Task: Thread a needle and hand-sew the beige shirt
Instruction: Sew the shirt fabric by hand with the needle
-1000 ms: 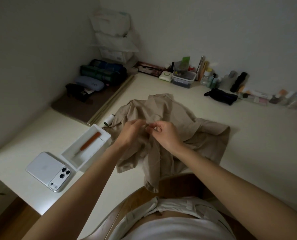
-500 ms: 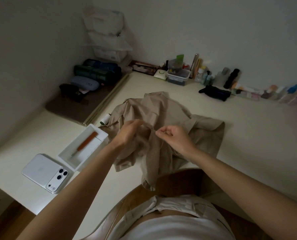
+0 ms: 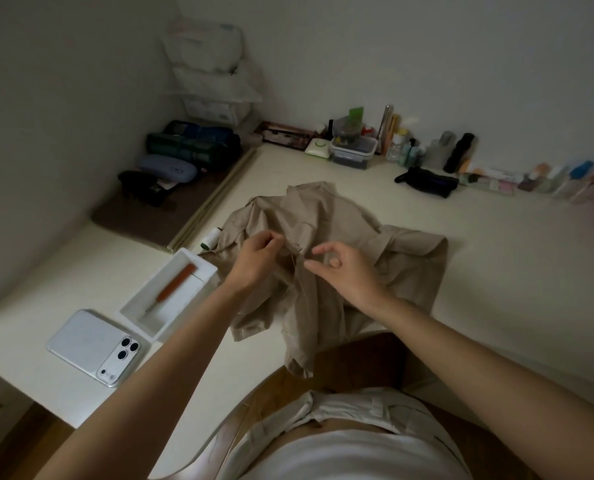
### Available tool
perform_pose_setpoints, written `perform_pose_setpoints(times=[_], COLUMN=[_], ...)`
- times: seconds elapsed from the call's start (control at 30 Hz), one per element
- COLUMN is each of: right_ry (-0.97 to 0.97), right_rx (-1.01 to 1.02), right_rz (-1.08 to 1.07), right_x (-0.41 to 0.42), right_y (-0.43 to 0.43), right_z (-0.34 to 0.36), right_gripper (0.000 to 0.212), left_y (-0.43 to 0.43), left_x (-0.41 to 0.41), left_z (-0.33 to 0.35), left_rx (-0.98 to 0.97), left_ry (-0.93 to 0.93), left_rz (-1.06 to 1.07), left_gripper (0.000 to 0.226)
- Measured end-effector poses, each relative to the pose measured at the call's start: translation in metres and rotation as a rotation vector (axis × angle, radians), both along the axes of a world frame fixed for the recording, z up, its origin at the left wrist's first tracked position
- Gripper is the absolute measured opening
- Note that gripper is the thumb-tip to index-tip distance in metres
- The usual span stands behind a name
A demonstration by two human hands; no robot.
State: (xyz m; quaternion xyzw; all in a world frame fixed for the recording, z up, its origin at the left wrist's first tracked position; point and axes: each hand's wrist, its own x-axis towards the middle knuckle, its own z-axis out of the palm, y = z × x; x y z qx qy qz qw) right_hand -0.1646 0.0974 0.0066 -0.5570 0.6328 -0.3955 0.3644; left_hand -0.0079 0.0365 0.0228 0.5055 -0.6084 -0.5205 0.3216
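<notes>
— Shirt (image 3: 340, 220) first: where does it lie?

— Crumpled on the table (image 3: 496, 271) in front of you, with one flap hanging over the near edge toward your lap. The spot that matters is the raised fold between your two hands.

— Which hand has it?

— Your left hand (image 3: 254, 261). Its fingers (image 3: 274, 239) are curled and nip that fold, lifting it a little off the rest of the cloth. Your right hand (image 3: 347, 271) is just beside the fold on its right side, not touching it.

— And the right fingers?

— Thumb and one fingertip meet in a small ring and the others fan out loosely. Whether the needle is nipped in that ring I cannot tell; it is too fine to see. A pale thread (image 3: 297, 275) shows faintly. It runs from the fold down the cloth toward you, so its long axis points roughly at your body.

— So the next stitch?

— I'd judge it goes leftward from your right fingers, across the gap into the fold your left hand holds up. The left is the nearer hand, and the right has to travel.

— Anything near?

— A spool (image 3: 209, 238) is at the shirt's left edge, with a white tray (image 3: 198, 268) and a phone (image 3: 91, 344) further left.
</notes>
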Motion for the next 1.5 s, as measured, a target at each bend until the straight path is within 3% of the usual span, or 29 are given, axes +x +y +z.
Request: perform_pose_setpoints(times=[0.17, 0.4, 0.53, 0.63, 0.83, 1.07, 1.3, 1.43, 1.5], right_ry=[0.051, 0.096, 0.148, 0.145, 0.158, 0.349, 0.332, 0.384, 0.404], right_rx=[-0.004, 0.026, 0.055, 0.066, 0.087, 0.046, -0.124, -0.043, -0.007], right_rz=[0.014, 0.08, 0.17, 0.195, 0.173, 0.067, 0.21, 0.213, 0.203], right_x=[0.015, 0.003, -0.002, -0.007, -0.007, -0.004, 0.006, 0.008, 0.009], right_y=[-0.021, -0.026, -0.026, -0.024, -0.021, -0.015, 0.0, 0.003, 0.004], right_z=[-0.003, 0.0, 0.008, 0.013, 0.015, 0.018, 0.009, -0.003, -0.005], right_gripper=[0.01, 0.016, 0.02, 0.022, 0.02, 0.026, 0.031, 0.012, 0.014], left_y=[0.001, -0.001, -0.002, 0.0, 0.003, 0.001, -0.002, -0.001, 0.0], left_x=[0.002, 0.015, 0.02, 0.021, 0.016, 0.016, 0.015, 0.014, 0.013], left_z=[0.001, 0.004, -0.002, -0.007, -0.009, -0.012, -0.015, -0.014, -0.012], left_rx=[0.01, 0.107, -0.027, -0.147, -0.225, -0.222, -0.242, -0.242, -0.24], left_ry=[0.006, -0.01, -0.256, -0.307, -0.321, -0.293, -0.324, -0.315, -0.321], left_rz=[-0.025, -0.071, -0.212, -0.267, -0.223, -0.168, -0.126, -0.107, -0.102], left_gripper=[0.024, 0.024, 0.016, 0.01, 0.014, 0.014, 0.013, 0.012, 0.012])
